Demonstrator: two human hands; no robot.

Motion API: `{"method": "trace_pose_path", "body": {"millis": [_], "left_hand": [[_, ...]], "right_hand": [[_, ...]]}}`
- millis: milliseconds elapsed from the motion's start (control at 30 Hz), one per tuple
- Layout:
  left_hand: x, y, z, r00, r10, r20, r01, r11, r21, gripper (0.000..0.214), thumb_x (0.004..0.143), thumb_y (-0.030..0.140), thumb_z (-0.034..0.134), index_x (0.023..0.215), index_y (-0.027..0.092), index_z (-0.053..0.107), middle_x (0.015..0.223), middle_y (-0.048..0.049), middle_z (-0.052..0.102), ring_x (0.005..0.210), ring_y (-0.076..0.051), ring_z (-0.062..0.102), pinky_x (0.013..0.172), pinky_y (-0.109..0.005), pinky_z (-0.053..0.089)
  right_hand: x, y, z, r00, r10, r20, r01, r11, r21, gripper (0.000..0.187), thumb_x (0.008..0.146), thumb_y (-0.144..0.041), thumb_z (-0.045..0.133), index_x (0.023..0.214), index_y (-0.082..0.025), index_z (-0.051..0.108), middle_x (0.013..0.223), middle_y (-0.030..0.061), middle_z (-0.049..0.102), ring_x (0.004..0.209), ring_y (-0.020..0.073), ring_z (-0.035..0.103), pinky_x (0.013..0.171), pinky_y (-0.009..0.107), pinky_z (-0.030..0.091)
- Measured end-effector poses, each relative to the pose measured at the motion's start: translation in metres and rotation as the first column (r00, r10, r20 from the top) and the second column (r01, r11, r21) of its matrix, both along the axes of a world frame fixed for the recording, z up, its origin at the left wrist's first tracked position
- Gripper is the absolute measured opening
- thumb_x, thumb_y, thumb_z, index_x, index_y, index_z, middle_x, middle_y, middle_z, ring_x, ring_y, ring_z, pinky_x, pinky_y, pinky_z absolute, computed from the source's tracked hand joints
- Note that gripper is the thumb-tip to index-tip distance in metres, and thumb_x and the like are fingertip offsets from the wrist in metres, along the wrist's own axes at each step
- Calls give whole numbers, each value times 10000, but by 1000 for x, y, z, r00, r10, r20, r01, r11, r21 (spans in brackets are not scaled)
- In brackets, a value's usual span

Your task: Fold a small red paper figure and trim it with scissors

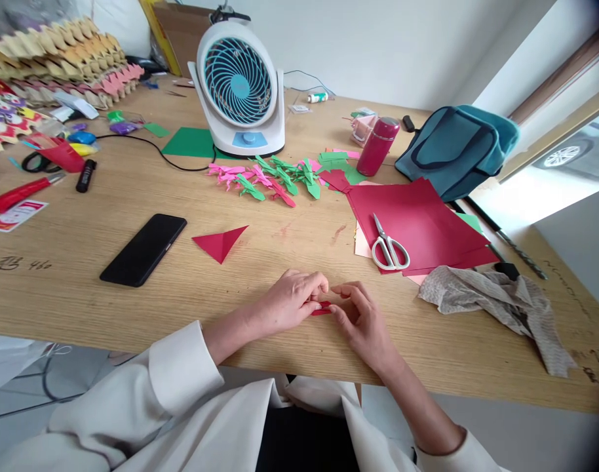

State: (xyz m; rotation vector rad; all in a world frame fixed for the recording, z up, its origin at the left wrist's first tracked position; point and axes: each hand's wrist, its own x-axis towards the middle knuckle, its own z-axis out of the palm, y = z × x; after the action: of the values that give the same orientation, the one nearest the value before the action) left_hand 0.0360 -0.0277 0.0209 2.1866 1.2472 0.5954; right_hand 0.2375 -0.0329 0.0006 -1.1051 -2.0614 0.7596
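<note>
A small folded strip of red paper (322, 309) lies low over the table near its front edge. My left hand (294, 298) pinches its left end, thumb on top and fingers curled. On the right end, my right hand (362, 321) presses with its thumb, the other fingers bent over it. Part of the paper is hidden by the fingers. A creased red paper triangle (221, 244) lies flat beyond my left hand. White-handled scissors (390, 253) rest on large red paper sheets (412, 216) to the right.
A black phone (144, 250) lies at left. Folded pink and green paper pieces (280, 176) are heaped before a white fan (240, 92). At right are a red thermos (378, 145), a teal bag (457, 151) and a crumpled cloth (486, 298). A red-handled knife (21, 194) lies far left.
</note>
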Motion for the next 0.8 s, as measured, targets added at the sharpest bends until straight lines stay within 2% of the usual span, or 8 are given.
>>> {"method": "trace_pose_path", "body": {"millis": [100,200,300,400,500,567,700,800], "left_hand": [[2,3,6,997,-72,24,72,997,8,251,810,51,587,981,215,504,813,42,639,822,-142,606,855,-297,412],[4,6,10,995,-89,52,89,996,1,267,805,59,627,990,210,508,807,44,640,840,-143,601,872,-295,401],[3,8,9,992,-83,98,84,996,-3,258,807,93,663,998,205,532,781,51,642,818,-137,603,866,-288,402],[-1,11,5,981,-24,193,41,995,-86,207,819,147,666,993,206,571,751,56,654,732,-117,606,775,-252,429],[-6,15,4,960,84,267,-21,973,-231,36,861,223,616,876,191,621,748,38,671,685,-108,607,649,-216,427],[-10,18,4,950,136,281,-55,958,-280,131,878,254,585,782,175,628,731,28,668,677,-109,605,612,-207,415],[-19,23,2,941,189,282,-108,954,-280,149,872,250,576,766,163,635,701,29,655,657,-101,588,607,-202,401],[-25,25,-2,948,212,239,-152,957,-245,129,859,219,577,753,165,626,671,40,635,616,-88,553,588,-202,372]], "right_hand": [[-1,3,3,997,74,-37,-78,986,-145,119,937,-294,576,986,-214,650,932,57,637,859,205,597,751,340,491],[-3,5,4,994,80,-81,-94,976,-197,142,942,-269,560,860,-206,657,833,34,639,787,183,580,734,320,464],[-4,6,4,991,69,-113,-94,965,-243,162,941,-260,551,821,-199,641,798,21,622,754,167,564,703,294,446],[-8,9,5,996,29,-89,-51,968,-246,155,930,-256,558,800,-192,614,774,10,597,707,151,540,641,270,418],[-16,16,9,996,5,-91,-27,971,-238,168,922,-273,563,781,-188,597,750,8,584,662,142,521,580,256,399],[-22,23,13,996,2,-85,-22,972,-234,174,914,-274,568,769,-184,601,746,10,588,662,141,524,579,254,409],[-32,36,16,999,15,-52,-27,970,-241,175,919,-276,555,787,-180,617,753,13,607,670,140,536,603,256,433],[-33,40,8,997,15,-77,-29,983,-184,128,953,-284,519,932,-193,606,823,20,606,710,148,552,640,274,458]]}}
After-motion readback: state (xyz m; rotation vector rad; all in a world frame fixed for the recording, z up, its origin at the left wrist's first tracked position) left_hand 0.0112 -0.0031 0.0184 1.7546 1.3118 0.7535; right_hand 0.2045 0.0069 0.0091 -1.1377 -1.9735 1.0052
